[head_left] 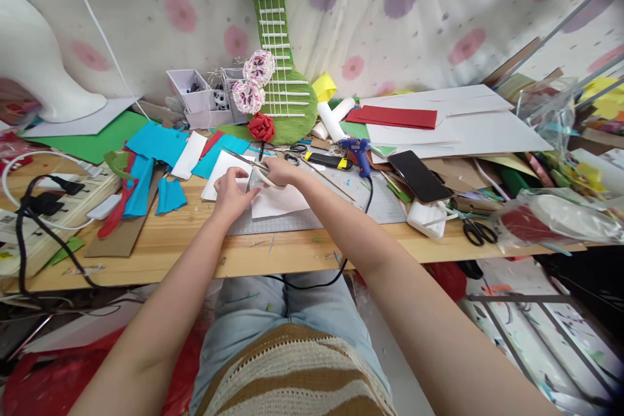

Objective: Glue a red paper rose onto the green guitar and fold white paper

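Note:
My right hand (280, 172) is closed around the pale handle of a pair of scissors (266, 177). The scissors' blades point up and left, over a stack of white paper (221, 172). My left hand (231, 190) is at the right side of that stack, its fingers bent and its thumb apart from them. The thumb reaches toward the edge of another white sheet (280, 205), which lies partly under my right hand; whether it touches cannot be made out. Both papers lie at a grey cutting mat (385, 205).
Behind stands a green lute-shaped craft (292, 120) with paper flowers. A blue glue gun (359, 155), a utility knife (327, 161) and a phone (419, 175) lie to the right. Blue crepe paper (156, 143) and a power strip (63, 221) are on the left. Black-handled scissors (480, 232) lie at the right.

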Available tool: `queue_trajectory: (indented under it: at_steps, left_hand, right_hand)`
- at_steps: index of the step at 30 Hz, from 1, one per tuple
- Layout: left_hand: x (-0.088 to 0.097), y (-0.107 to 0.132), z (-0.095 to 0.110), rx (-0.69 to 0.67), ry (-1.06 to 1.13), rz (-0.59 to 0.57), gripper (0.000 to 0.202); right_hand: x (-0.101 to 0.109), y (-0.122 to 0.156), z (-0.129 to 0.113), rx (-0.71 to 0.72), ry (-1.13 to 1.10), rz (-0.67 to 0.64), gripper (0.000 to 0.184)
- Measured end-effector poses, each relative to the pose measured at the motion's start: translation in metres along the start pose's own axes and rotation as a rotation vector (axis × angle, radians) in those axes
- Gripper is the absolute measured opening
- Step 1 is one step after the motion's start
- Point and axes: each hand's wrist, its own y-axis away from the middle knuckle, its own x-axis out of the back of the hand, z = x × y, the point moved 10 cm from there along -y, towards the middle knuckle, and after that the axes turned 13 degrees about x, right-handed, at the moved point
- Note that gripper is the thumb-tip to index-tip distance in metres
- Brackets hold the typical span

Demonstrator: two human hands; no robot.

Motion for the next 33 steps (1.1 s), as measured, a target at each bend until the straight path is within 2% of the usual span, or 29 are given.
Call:
queue_trajectory:
  at_steps: [2,5,8,11,14,18,21,24,33]
  left_hand:
    - [0.001,0.001,0.003,-0.06,0.135,0.0,0.049]
    - [-0.01,0.0,0.006,-0.097,0.386,-0.129,0.062]
    - [-0.027,-0.003,-0.003,0.043,0.539,-0.263,0.065]
    - [-0.04,-0.001,-0.015,0.238,0.615,-0.35,0.054]
    - [-0.042,0.003,-0.023,0.387,0.689,-0.344,0.036]
    - [-0.038,0.006,-0.03,0.507,0.804,-0.309,0.031]
    - [-0.038,0.007,-0.027,0.52,0.832,-0.343,0.031]
    - [-0.039,0.006,-0.024,0.514,0.842,-0.369,0.029]
    - [-0.039,0.006,-0.024,0.505,0.812,-0.361,0.036]
  right_hand:
    - [0.003,0.003,0.001,0.009,-0.038,0.021,0.037]
    - [0.009,0.007,0.002,0.055,-0.117,0.067,0.033]
    - [0.014,0.011,0.004,0.076,-0.161,0.108,0.031]
    - [0.017,0.013,0.005,0.077,-0.166,0.128,0.03]
    - [0.02,0.018,0.005,0.091,-0.153,0.134,0.036]
    - [0.03,0.037,0.014,0.094,0.001,0.161,0.061]
    - [0.037,0.056,0.014,0.162,0.264,0.153,0.07]
    - [0.036,0.068,0.008,0.26,0.447,0.11,0.071]
    - [0.024,0.061,0.0,0.282,0.534,0.075,0.065]
